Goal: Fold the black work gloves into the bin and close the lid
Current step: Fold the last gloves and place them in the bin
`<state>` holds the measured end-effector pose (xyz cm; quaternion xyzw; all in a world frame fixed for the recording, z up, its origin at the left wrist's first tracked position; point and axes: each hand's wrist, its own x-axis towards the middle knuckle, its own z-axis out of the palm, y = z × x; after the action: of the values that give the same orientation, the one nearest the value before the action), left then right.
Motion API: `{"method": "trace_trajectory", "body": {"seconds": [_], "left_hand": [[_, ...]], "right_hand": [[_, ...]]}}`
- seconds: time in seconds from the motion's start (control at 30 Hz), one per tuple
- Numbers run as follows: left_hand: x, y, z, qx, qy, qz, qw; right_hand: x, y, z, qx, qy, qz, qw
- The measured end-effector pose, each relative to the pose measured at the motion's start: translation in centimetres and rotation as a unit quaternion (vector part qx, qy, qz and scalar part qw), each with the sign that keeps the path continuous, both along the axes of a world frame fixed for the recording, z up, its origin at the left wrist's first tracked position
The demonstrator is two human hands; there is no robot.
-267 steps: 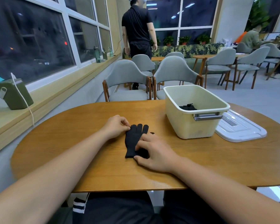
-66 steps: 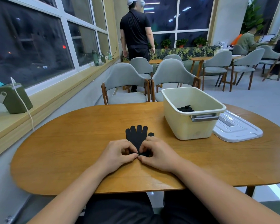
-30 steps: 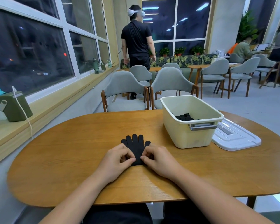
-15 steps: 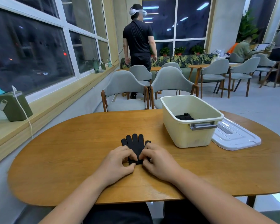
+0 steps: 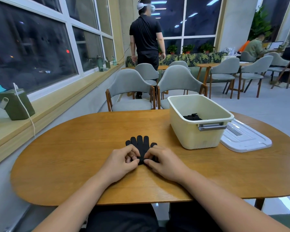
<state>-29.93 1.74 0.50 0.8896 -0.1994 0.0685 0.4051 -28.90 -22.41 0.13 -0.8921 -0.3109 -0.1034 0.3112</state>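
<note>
glove point(image 5: 141, 145) cuff now a tighter roll than before, in the pinch of left hand point(image 5: 120, 162) and right hand point(image 5: 165, 163) fingers point(image 5: 151, 152)

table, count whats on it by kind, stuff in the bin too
cream bin: 1
white lid: 1
black work glove items: 2, a flat glove pinched by the left hand and right hand, and a folded glove bundle in the bin
total: 4

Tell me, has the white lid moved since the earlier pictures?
No. The lid still lies flat on the table, just right of the bin, as before.
</note>
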Motion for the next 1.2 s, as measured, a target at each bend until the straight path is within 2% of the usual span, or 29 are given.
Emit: {"method": "trace_trajectory", "body": {"seconds": [0.13, 0.4, 0.7, 0.93, 1.2], "left_hand": [[0.1, -0.1, 0.1, 0.015, 0.004, 0.004, 1.000], [0.4, -0.3, -0.2, 0.044, -0.014, 0.036, 0.998], [0.3, -0.4, -0.3, 0.064, -0.093, 0.043, 0.993], [0.3, -0.2, -0.6, 0.118, -0.171, 0.003, 0.978], [0.0, 0.0, -0.7, 0.127, -0.172, -0.010, 0.977]], "right_hand": [[0.0, -0.1, 0.4, 0.026, 0.048, -0.003, 0.998], [0.6, 0.2, 0.2, 0.031, 0.058, -0.046, 0.997], [1.0, 0.6, -0.9, 0.016, -0.030, -0.085, 0.996], [0.4, 0.8, -0.9, -0.047, -0.150, -0.037, 0.987], [-0.2, 0.9, -0.7, -0.083, -0.150, -0.016, 0.985]]}}
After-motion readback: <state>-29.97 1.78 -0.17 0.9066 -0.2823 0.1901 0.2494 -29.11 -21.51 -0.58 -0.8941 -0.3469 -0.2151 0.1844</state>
